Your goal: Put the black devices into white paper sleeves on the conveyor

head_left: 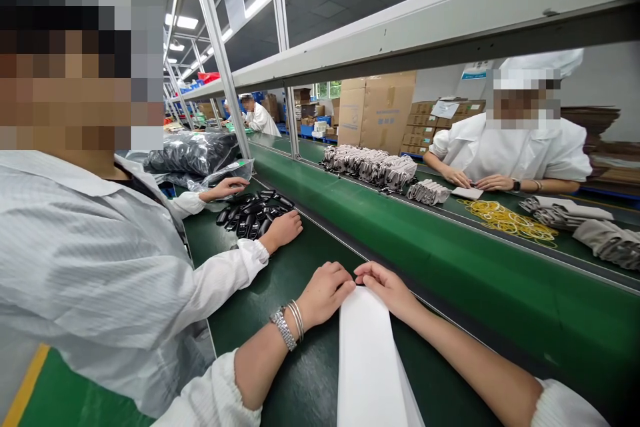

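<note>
1. Foremost: layered white strip (pixel 370 353) on the counter (pixel 305 373), far end near the green belt (pixel 450 260).
2. Left hand (pixel 325 292), right hand (pixel 390 289): fingers bunched at that end; whether clamped, cannot be told.

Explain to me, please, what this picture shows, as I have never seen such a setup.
There is no robot here: a person works bare-handed, and a camera worn on that person's head looks forward and down. The left hand, with bracelets at the wrist, and the right hand touch the far end of a long white strip over the dark green worktop; how firmly they grip, I cannot tell. To the left, a co-worker has one hand at a pile of small black items. Across the green belt, yellow bands and grey bundles lie near another co-worker.
</note>
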A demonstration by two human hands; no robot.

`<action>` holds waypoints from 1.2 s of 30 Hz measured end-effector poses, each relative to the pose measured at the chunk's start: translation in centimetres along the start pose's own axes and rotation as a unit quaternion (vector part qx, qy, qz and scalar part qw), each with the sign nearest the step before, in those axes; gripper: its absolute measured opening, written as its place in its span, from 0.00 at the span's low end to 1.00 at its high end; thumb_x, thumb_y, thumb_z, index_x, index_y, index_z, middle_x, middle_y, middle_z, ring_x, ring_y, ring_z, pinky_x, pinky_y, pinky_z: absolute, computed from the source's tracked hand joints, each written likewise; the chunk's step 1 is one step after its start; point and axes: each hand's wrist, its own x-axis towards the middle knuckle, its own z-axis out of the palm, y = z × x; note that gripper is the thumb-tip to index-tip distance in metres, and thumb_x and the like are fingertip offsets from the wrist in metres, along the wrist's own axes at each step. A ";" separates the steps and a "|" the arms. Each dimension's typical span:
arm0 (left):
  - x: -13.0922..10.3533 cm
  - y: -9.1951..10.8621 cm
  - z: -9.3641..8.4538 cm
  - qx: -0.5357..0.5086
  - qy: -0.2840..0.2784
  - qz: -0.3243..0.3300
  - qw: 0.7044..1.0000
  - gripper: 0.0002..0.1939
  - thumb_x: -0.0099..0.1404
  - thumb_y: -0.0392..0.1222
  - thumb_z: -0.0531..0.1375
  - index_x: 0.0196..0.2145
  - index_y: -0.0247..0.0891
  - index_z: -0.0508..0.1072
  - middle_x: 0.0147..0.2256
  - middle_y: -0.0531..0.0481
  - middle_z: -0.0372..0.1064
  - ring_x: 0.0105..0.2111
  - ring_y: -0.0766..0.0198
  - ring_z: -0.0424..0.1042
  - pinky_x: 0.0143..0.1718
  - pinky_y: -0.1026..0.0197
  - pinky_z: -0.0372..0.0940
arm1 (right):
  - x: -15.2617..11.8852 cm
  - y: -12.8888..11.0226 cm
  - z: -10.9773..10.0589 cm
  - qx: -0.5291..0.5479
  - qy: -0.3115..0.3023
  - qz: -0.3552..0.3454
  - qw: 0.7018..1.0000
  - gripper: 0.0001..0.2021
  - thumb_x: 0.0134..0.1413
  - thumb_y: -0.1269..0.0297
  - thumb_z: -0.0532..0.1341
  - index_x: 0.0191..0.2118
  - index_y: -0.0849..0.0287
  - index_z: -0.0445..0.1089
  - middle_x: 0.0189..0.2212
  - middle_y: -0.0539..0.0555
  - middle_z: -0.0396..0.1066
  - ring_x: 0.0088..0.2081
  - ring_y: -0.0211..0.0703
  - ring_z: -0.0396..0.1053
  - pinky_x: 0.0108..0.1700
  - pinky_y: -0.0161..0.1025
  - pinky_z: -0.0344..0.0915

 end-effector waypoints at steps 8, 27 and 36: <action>-0.4 -0.1 0.0 -0.001 0.002 -0.004 1.000 0.18 0.73 0.48 0.47 0.37 0.38 0.73 0.37 0.47 0.68 0.38 0.62 0.65 0.43 0.57 0.60 | -0.2 -0.3 0.3 -0.008 -0.002 0.003 1.000 0.12 0.59 0.56 0.55 0.43 0.56 0.69 0.39 0.54 0.73 0.43 0.47 0.70 0.46 0.43 0.64; 0.1 -0.5 0.2 0.011 0.012 0.001 1.000 0.17 0.73 0.47 0.47 0.37 0.38 0.73 0.37 0.48 0.68 0.37 0.62 0.65 0.42 0.58 0.60 | 0.6 0.7 0.0 -0.003 -0.011 -0.003 1.000 0.12 0.60 0.56 0.55 0.44 0.56 0.68 0.39 0.54 0.72 0.42 0.46 0.70 0.46 0.42 0.63; 0.5 -2.0 0.0 0.020 0.013 -0.002 1.000 0.17 0.73 0.47 0.47 0.37 0.38 0.73 0.37 0.48 0.68 0.38 0.62 0.65 0.42 0.58 0.60 | 2.1 1.2 0.4 -0.012 -0.009 -0.003 1.000 0.13 0.59 0.54 0.55 0.43 0.57 0.69 0.38 0.55 0.73 0.43 0.47 0.70 0.46 0.43 0.64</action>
